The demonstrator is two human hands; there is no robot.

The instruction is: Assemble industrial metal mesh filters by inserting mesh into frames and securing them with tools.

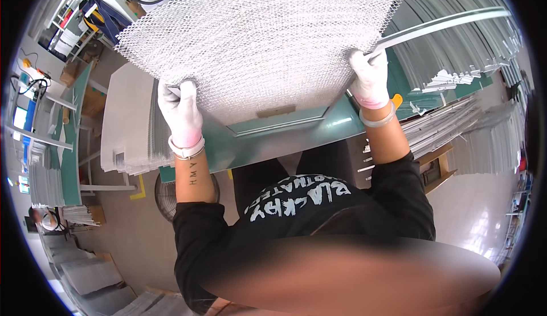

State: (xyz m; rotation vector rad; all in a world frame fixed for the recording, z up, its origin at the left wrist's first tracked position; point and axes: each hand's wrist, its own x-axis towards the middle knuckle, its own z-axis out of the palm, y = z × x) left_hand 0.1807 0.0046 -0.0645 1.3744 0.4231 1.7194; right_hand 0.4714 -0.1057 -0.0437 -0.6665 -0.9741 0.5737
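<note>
A wide sheet of silvery expanded metal mesh is held up and tilted in front of me, over the green tabletop. My left hand, in a white glove, is closed on its near left edge. On the right edge, my white-gloved right hand is closed too, with the thumb on top. Beneath the mesh, a rectangular thin-edged frame shows in part. A brownish strip is visible near the sheet's near edge. Most of the frame is hidden by the mesh.
A stack of pale sheets stands left of the table. On the right are piled long grey panels, a light metal bar and stacked strips. A round floor fan sits below the table's left side. Another green bench is further left.
</note>
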